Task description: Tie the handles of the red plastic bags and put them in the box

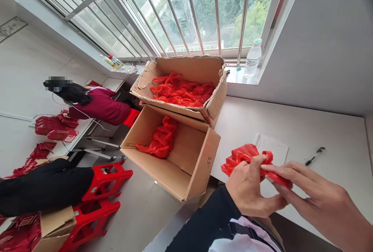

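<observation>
My left hand [250, 190] and my right hand [314, 201] are both closed on a crumpled red plastic bag [244, 155], held just above the near edge of the white table [320, 127]. The left fingers curl round the bag's bunched end; the right thumb and fingers pinch its other end. To the left, an open cardboard box [186, 170] holds a few red bags [160, 139]. A second cardboard box [215, 104] rests on it, filled with several red bags [182, 91].
A paper sheet [274, 147] and a black pen [313, 158] lie on the table. A water bottle [252, 58] stands on the windowsill. At left, a person in a maroon top [101, 106] sits at another table; red stools [99, 193] stand on the floor.
</observation>
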`<state>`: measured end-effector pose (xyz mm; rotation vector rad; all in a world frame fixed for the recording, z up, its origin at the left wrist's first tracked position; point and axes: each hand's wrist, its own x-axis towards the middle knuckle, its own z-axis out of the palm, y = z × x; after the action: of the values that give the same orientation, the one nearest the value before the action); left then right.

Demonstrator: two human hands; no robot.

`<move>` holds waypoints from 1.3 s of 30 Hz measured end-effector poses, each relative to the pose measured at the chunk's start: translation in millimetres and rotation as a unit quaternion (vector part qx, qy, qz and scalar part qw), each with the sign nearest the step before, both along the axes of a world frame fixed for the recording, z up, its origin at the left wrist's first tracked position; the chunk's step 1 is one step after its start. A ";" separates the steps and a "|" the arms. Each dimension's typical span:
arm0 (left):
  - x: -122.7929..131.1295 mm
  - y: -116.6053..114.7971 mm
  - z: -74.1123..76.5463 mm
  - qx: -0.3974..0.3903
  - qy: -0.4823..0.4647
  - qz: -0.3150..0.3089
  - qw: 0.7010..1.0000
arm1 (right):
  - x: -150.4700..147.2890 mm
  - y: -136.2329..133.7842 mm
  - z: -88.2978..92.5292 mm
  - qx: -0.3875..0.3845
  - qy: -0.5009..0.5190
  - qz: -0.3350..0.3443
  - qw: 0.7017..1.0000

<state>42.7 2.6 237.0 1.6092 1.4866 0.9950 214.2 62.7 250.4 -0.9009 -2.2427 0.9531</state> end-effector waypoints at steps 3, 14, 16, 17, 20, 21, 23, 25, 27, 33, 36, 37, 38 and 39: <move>-4.4 5.6 8.4 -0.036 -0.019 -0.015 0.999 | -15.2 7.2 14.8 0.035 0.006 0.047 0.998; -18.8 -8.5 13.0 -0.167 -0.289 0.084 0.939 | -19.5 12.8 1.6 -0.237 0.004 0.019 0.971; -19.0 -7.0 7.5 -0.171 -0.332 0.114 0.921 | -20.1 11.8 6.1 -0.252 0.014 0.025 0.967; -19.6 -5.2 5.6 -0.172 -0.343 0.123 0.915 | -20.2 11.5 8.4 -0.259 0.019 0.028 0.965; -24.5 1.5 5.2 -0.173 -0.322 0.127 0.922 | -19.3 10.6 12.4 -0.254 0.016 0.044 0.966; -26.6 3.4 6.9 -0.171 -0.297 0.112 0.933 | -18.9 10.5 12.4 -0.248 0.014 0.049 0.968; -30.7 6.0 12.3 -0.159 -0.222 0.065 0.960 | -18.9 11.2 10.6 -0.220 0.022 0.051 0.974; -33.1 7.8 19.0 -0.132 -0.149 0.004 0.980 | -21.4 13.9 7.1 -0.166 0.047 0.045 0.984; -34.0 9.5 25.4 -0.089 -0.092 -0.045 0.991 | -26.7 18.4 3.0 -0.113 0.072 0.052 0.990; -41.7 14.6 34.1 0.105 0.096 -0.035 0.989 | -40.9 33.3 -5.5 -0.231 0.070 0.049 0.969; -46.2 12.7 32.9 0.163 0.106 0.005 0.981 | -40.9 35.5 -5.4 -0.333 0.065 0.109 0.934; -46.6 11.4 32.3 0.166 0.096 0.016 0.981 | -40.4 35.5 -4.9 -0.355 0.074 0.139 0.922; -46.6 9.8 31.6 0.166 0.086 0.027 0.982 | -39.5 35.3 -4.2 -0.370 0.086 0.158 0.911; -46.4 8.2 31.2 0.165 0.077 0.039 0.982 | -38.3 34.8 -3.2 -0.381 0.098 0.163 0.905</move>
<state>-3.7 10.9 268.2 1.9103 1.5585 1.2364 175.9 97.5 247.3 -0.6779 -1.8677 2.0598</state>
